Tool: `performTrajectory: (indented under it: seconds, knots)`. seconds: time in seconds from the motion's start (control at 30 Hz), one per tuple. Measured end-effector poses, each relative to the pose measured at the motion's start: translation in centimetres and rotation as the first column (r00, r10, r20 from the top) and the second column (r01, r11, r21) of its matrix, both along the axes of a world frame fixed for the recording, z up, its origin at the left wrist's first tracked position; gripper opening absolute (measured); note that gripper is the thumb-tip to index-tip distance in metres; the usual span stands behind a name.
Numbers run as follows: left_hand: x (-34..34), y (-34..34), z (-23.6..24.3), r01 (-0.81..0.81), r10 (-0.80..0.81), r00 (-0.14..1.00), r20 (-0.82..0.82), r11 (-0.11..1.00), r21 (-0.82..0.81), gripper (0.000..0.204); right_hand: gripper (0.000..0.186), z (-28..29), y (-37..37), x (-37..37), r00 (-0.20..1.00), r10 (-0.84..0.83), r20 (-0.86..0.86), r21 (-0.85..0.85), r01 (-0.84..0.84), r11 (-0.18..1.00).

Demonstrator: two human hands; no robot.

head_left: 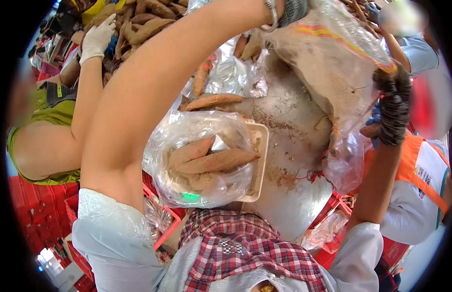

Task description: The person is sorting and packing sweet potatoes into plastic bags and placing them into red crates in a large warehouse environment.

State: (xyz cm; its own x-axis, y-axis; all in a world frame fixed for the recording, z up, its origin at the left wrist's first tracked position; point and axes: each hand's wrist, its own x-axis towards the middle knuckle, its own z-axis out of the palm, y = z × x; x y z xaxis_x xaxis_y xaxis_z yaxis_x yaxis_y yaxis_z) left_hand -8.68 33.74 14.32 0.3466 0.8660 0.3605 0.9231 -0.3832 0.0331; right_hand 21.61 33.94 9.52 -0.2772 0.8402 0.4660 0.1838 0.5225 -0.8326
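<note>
Reaching onto a heap of sweet potatoes [143,24], a co-worker's white-gloved hand [97,40] lies well to the left of the person's own left hand [295,10]. Below and to the left of that own hand, a red crate [170,228] stands beside the person's checked apron [262,258], with crumpled clear plastic inside it. Next along, nearer the body than the left hand, a clear bag [226,126] with several sweet potatoes in it lies over a pale tray [265,155]. The tray rests on the metal table [291,173], which is strewn with soil below the left hand. The left hand itself, in a grey glove, is at the upper edge against the large plastic bag [328,63]; its fingers run out of view, so how they are set cannot be told. That bag, dusty and banded in yellow and red, hangs between both hands. The right hand [393,104], in a black glove, pinches the bag's edge with curled fingers. Below and right of it shows another co-worker's orange-and-white vest [413,175].
</note>
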Motion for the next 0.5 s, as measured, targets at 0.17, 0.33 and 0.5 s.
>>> performTrajectory:
  seconds: [0.17, 0.33, 0.5]
  knots:
    - [-0.6, 0.8, 1.9, 0.013, 0.011, 0.995, -0.099, 0.97, 0.241, 0.016, 0.032, 1.7, -0.5, -1.9, 0.993, -0.038, 0.114, 0.256, 0.008, 0.967]
    - [-1.8, 0.7, 0.2, 0.12, -0.118, 0.993, -0.021, 0.967, 0.225, 0.017, 0.033, 1.6, -2.5, -3.8, 1.0, 0.025, -0.009, 0.126, -0.024, 0.992]
    - [-3.1, 0.4, 0.0, -0.052, 0.019, 0.988, 0.154, 0.976, 0.214, 0.025, 0.075, -3.2, -3.6, -5.1, 0.942, 0.104, 0.318, -0.069, -0.086, 0.994]
